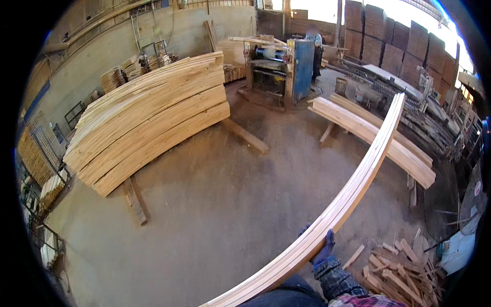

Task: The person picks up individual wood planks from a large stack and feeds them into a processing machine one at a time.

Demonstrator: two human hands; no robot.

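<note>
A bundle of long pale boards [353, 189] runs from the lower edge up to the right, looking curved in this lens. My right hand [323, 249], in a dark blue glove, is closed around the bundle from beneath. Its thumb lies along the near right side, and dark fingertips show past the left side. The forearm wears a dark patterned cuff and a plaid sleeve. The boards' near end passes out of the picture beside my dark-clothed leg. My left hand is not in view.
Left stands a large stack of boards [158, 117] on timber bearers [135, 202]. A smaller board pile [376, 138] lies beyond my bundle. Scrap wood [401, 271] is heaped at lower right. Behind are a blue machine [302, 71] and a person [316, 48].
</note>
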